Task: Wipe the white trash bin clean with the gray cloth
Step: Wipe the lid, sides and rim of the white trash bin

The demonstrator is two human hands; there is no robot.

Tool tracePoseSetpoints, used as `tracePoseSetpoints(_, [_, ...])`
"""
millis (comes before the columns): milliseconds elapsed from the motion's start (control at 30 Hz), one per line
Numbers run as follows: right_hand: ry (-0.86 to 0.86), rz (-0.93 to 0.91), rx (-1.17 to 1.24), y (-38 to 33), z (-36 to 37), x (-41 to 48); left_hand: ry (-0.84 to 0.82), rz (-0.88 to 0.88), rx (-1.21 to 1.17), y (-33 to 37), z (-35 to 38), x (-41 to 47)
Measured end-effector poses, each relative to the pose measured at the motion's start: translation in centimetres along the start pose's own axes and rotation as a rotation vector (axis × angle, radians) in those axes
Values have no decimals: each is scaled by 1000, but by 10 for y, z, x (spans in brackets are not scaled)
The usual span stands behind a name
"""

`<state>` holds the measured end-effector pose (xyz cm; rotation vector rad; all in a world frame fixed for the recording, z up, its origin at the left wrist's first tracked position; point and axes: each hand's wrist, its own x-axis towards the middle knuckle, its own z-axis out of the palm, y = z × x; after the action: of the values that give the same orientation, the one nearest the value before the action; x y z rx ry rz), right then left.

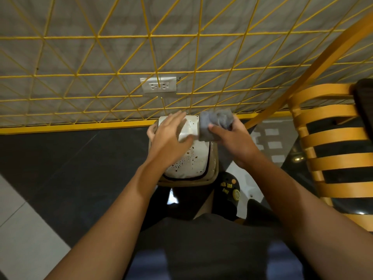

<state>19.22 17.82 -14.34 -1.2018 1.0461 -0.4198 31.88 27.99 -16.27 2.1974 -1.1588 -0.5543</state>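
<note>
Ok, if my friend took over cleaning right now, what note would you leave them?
Left hand: open, fingers spread over the top of the white trash bin, steadying it.
Right hand: gripping the bunched gray cloth at the bin's far right edge.
The bin stands on the dark floor by the yellow grid wall.
Done: hard to tell.
Left: the lid still shows many brown spots; wipe them off.

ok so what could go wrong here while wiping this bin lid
1. The lid is speckled with many dark spots; the bunched cloth in the right hand may smear them rather than lift them.
2. The left hand lies across the lid, so grime could get onto it, and the patch under it may be missed.
3. The bin stands close to the yellow wire fence; a hard push might knock it against that.
</note>
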Motion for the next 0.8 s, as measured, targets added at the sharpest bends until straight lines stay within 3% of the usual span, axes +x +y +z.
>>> tracePoseSetpoints(100, [-130,134,356,-2,8,-8,48,-185,-510,17,-15,-7])
tracePoseSetpoints(200, [-246,219,432,0,18,-13,-140,-367,-1084,15,-23,-11])
tracePoseSetpoints(267, [-305,270,475,2,24,-16,-249,-435,-1244,7,-23,-13])
tracePoseSetpoints(400, [-360,296,542,6,34,-20,-464,-491,-1276,-11,-20,-17])
tracePoseSetpoints(500, [-266,181,245,10,41,-22,-534,-418,-1261,-18,-18,-17])
tracePoseSetpoints(633, [33,-64,-271,18,41,-13,-491,-447,-1396,-21,-18,-16])
tracePoseSetpoints(700, [97,-181,-503,26,36,-8,-397,-471,-1316,-19,-18,-13])
tracePoseSetpoints(800, [62,-352,-811,39,24,-3,-172,-473,-1065,-16,-16,-3])
